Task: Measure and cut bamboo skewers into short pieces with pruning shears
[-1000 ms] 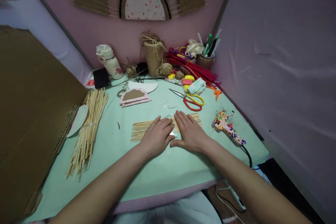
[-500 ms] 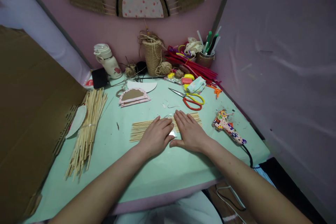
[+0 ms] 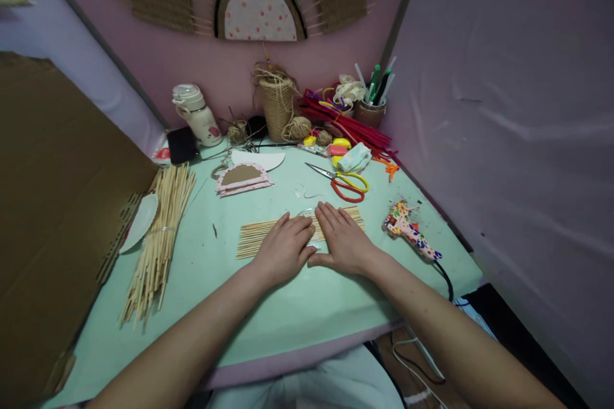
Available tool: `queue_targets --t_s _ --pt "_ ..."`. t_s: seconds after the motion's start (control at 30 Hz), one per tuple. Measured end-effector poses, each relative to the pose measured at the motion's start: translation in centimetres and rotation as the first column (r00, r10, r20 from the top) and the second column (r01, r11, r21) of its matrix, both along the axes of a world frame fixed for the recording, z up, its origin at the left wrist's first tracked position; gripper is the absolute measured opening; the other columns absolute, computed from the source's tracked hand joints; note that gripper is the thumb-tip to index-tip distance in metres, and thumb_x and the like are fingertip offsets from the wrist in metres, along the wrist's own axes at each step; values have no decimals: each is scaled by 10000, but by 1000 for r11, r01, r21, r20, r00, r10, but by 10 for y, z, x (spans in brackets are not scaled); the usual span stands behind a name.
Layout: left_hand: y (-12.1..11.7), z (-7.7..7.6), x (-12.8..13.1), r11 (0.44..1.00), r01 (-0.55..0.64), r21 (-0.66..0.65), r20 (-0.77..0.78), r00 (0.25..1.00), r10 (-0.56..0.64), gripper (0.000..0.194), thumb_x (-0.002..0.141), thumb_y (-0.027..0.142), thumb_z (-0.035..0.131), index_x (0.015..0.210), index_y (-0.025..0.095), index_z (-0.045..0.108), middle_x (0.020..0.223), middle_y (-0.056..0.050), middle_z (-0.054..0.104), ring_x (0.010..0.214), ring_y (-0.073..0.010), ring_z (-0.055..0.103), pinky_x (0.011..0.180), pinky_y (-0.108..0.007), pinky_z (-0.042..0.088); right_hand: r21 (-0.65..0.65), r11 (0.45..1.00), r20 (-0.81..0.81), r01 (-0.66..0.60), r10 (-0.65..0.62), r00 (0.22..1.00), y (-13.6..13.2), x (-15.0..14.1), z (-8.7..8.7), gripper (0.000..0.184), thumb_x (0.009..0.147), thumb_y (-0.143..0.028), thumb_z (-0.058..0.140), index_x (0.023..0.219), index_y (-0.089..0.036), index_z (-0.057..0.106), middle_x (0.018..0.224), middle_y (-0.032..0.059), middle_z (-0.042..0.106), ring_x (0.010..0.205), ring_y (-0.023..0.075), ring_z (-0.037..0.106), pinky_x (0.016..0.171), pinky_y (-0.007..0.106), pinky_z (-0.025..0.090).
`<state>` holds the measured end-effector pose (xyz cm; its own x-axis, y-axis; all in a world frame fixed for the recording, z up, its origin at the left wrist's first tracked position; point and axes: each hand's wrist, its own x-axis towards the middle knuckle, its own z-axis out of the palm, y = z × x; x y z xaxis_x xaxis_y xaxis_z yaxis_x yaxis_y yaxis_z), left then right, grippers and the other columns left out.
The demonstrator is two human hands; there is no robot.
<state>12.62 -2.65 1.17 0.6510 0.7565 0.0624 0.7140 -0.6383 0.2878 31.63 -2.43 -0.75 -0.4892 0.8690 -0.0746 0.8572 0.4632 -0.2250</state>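
Note:
A flat row of thin bamboo sticks point(image 3: 251, 240) lies side by side on the table. Across its middle is a clear, shiny strip point(image 3: 307, 211) that looks like tape, mostly covered by my fingers. My left hand point(image 3: 283, 247) rests flat on the sticks left of the strip, fingers stretched out. On the other side my right hand point(image 3: 344, 239) presses down flat, its fingers pointing away from me and its thumb out toward the left hand. Neither hand grips anything. What lies under the palms is hidden.
Scissors point(image 3: 346, 183) lie open beyond my hands. At the right is a floral-patterned glue gun point(image 3: 407, 230) with its cord. A tied stick bundle point(image 3: 156, 246) lies left, beside a cardboard sheet point(image 3: 62, 204). A half-round cardboard piece point(image 3: 244, 176), jute twine point(image 3: 278, 105) and a bottle point(image 3: 196, 115) stand behind.
The view has tilted up slightly and shifted a little. Both hands stay pressed on the stick row with almost no movement.

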Motion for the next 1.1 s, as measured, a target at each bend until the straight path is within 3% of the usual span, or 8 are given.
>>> queue_targets --t_s 0.23,0.57,0.93,1.1 --pt "0 -3 -1 1000 -3 -2 16 1000 3 335 921 343 496 1209 195 580 1372 -105 546 1305 -235 453 1155 -489 222 6 1000 3 -1 1 1000 0 1 0 1087 760 -797 411 1505 -34 201 1578 204 167 1472 306 104 1179 485 124" --pt "-4 -6 0 1000 -22 7 34 999 22 349 914 362 511 1214 196 575 1350 -88 562 1315 -219 440 1160 -443 231 48 999 41 -16 14 999 0 1 -8 1012 804 -742 391 1490 -14 239 1575 209 175 1461 314 159 1163 489 179" --pt "-6 -8 -2 999 -17 39 15 1000 16 344 924 391 493 1185 191 592 1356 -85 554 1300 -223 447 1161 -449 219 168 983 62 -68 58 996 0 6 -26 996 828 -700 406 1522 -48 116 1568 215 201 1454 312 186 1149 507 197" --pt "-9 -12 -1 997 -23 67 3 1000 23 378 920 397 505 1216 170 568 1364 -99 545 1317 -229 431 1156 -434 230 158 985 70 -67 56 996 0 6 -24 1019 813 -747 382 1510 -33 179 1556 227 229 1448 321 204 1148 508 199"
